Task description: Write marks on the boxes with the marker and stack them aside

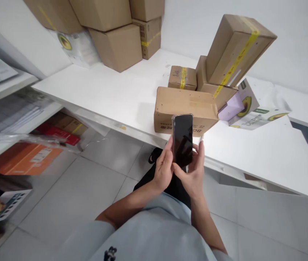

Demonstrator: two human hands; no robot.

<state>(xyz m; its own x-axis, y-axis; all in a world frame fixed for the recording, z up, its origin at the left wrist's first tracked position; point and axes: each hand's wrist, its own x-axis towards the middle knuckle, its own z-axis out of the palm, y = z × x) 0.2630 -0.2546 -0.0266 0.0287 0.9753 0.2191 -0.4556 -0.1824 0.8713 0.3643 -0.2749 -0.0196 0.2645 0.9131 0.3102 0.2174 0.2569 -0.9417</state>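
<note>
A black phone (182,139) with a dark screen stands upright in front of me, held by both hands. My left hand (164,166) wraps its fingers round the phone's left edge. My right hand (193,170) cups the lower right side, thumb on the screen's bottom. Just behind the phone a flat brown cardboard box (183,108) lies on the white table (110,94) near its front edge.
More taped cardboard boxes (235,50) lean behind it, beside avocado-printed packages (248,105). Larger boxes (116,43) are stacked at the back left. Shelves (12,119) with orange and red cartons stand on the left. Grey tiled floor (88,188) lies below.
</note>
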